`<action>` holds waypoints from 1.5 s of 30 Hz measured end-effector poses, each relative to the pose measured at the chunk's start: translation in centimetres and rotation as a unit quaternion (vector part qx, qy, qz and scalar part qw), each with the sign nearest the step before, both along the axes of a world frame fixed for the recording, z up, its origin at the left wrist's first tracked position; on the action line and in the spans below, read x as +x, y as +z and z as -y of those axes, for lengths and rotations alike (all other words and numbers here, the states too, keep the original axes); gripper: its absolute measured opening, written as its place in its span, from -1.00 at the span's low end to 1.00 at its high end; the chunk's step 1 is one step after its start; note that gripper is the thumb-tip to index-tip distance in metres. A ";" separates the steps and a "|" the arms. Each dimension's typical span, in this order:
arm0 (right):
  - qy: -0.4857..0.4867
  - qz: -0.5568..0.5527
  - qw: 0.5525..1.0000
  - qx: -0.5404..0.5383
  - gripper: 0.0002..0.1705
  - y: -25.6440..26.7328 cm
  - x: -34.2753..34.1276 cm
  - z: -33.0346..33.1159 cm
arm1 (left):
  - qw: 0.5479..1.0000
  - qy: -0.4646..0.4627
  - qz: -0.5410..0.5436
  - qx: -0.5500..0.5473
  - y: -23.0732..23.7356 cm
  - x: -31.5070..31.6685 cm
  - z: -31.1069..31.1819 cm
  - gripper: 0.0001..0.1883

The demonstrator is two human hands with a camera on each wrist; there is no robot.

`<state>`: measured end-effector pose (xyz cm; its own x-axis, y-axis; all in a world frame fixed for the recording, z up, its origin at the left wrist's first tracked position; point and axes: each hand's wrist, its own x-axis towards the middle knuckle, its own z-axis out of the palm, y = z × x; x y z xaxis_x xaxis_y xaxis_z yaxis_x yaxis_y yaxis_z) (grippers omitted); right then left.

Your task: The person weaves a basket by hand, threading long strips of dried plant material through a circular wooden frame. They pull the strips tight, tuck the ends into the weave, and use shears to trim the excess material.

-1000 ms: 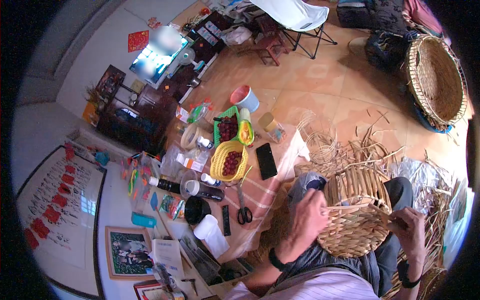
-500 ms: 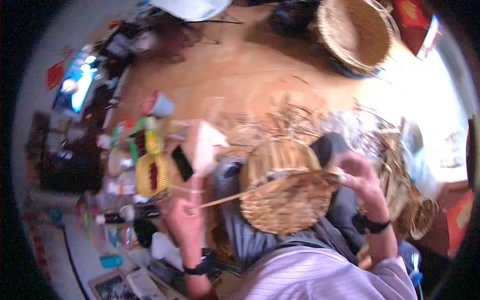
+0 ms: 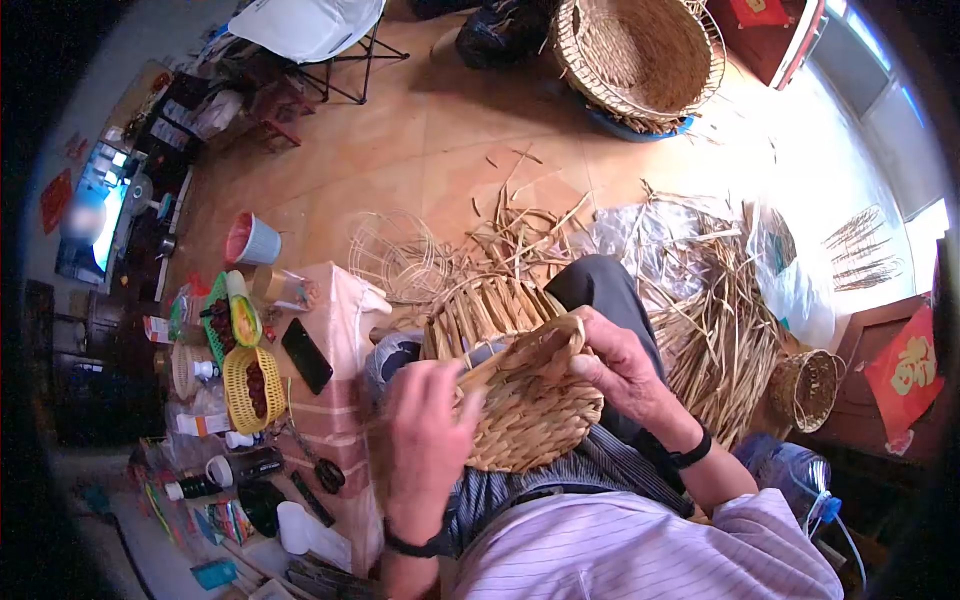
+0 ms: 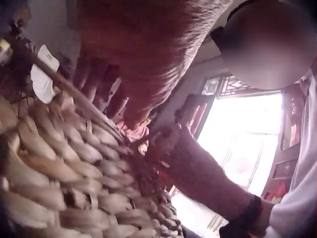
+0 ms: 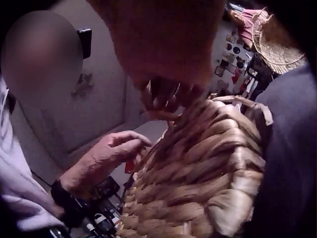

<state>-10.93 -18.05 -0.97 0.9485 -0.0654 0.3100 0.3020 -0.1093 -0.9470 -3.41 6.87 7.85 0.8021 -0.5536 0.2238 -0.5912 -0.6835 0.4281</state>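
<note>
A woven straw basket [image 3: 530,425] lies tilted in the person's lap, its braided face turned up and upright stakes [image 3: 490,310] on its far side. The right hand [image 3: 625,370] grips the basket's right edge, thumb on the near side. In the right wrist view its fingers curl at the edge, with a short strand [image 5: 166,115] beneath them. Blurred in the head view, the left hand [image 3: 430,430] is at the basket's left side, fingers loosely extended. A thin strip [image 4: 74,91] runs along the basket edge below that hand in the left wrist view.
Left of the lap, a cloth-covered table [image 3: 345,400] bears a phone [image 3: 307,357], scissors [image 3: 325,472] and a yellow fruit basket [image 3: 255,390]. Dry straw [image 3: 715,350] lies to the right, near a small basket [image 3: 808,390] and a water bottle [image 3: 790,480]. A large basket [image 3: 640,55] stands farther back.
The head view has swung right. The left hand drew a strip out leftward half a second ago and is now back beside the basket. The right hand stays at the right edge.
</note>
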 end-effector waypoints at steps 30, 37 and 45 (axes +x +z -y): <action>-0.271 0.128 0.891 -0.340 -0.68 0.1 2.7 -5.6 | 0.996 0.025 -0.039 0.072 -0.2 0.7 -9.9 -0.78; -0.233 0.167 0.915 -0.284 -0.63 -1.2 1.8 -5.7 | 0.996 0.073 -0.054 0.026 0.6 -0.7 -11.1 -0.75; -0.219 0.141 0.909 -0.325 -0.66 0.1 2.7 -6.0 | 0.995 0.090 -0.039 0.022 1.0 0.3 -11.6 -0.74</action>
<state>-8.27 -12.02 -0.85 0.7530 -0.1343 0.6442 0.3152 -0.7858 -0.5322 -3.14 18.45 8.85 0.9032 -0.4072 0.1358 -0.4236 -0.7943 0.4354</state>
